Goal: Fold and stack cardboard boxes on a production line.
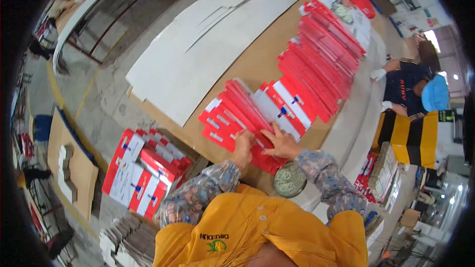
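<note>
Red-and-white flat printed packages (222, 118) stand on edge in a leaning row on the table in front of me. My left hand (243, 147) is closed on the near left edge of this row, its fingertips hidden among the packages. From the other side my right hand (281, 144) grips the same bunch, with the index finger stretched along the top. Beyond it, a package with a white face and blue marks (287, 106) lies flat. Close to my right wrist sits a round tin (289, 180) filled with pale green rings or bands.
A longer row of red packages (321, 59) runs to the table's far end. White sheets (198, 49) cover the table's left side. More red-and-white packages (133, 178) are stacked at lower left. A person in a blue cap (435, 93) works at the right.
</note>
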The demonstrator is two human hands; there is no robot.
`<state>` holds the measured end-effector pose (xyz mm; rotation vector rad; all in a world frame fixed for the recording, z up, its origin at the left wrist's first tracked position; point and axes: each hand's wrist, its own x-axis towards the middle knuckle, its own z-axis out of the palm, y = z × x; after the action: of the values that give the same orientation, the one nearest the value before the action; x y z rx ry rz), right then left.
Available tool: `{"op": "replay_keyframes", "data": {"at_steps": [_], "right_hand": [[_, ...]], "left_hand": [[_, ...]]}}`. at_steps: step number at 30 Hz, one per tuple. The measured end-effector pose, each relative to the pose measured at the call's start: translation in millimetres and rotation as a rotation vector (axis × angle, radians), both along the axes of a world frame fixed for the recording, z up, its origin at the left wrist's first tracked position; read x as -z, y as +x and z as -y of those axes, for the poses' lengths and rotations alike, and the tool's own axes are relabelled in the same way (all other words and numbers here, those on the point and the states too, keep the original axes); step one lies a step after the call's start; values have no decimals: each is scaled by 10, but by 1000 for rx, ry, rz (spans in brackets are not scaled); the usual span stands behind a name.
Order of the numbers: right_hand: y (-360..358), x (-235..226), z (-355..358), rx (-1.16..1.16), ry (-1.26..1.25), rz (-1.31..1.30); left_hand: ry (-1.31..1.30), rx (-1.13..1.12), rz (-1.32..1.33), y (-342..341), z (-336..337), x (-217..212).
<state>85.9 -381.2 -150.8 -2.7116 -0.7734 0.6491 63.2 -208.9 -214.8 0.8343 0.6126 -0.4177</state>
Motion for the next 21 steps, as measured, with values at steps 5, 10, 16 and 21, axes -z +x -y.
{"op": "replay_keyframes", "data": {"at_steps": [5, 10, 16, 21], "right_hand": [[11, -41, 3, 66, -21, -24], [82, -138, 92, 157, 114, 25], [114, -159, 31, 143, 76, 79], [411, -339, 289, 271, 80, -166]], "left_hand": [[-134, -117, -40, 19, 26, -210], [-162, 34, 0, 119, 85, -286], [24, 155, 135, 85, 116, -258], [48, 135, 70, 47, -14, -45]]}}
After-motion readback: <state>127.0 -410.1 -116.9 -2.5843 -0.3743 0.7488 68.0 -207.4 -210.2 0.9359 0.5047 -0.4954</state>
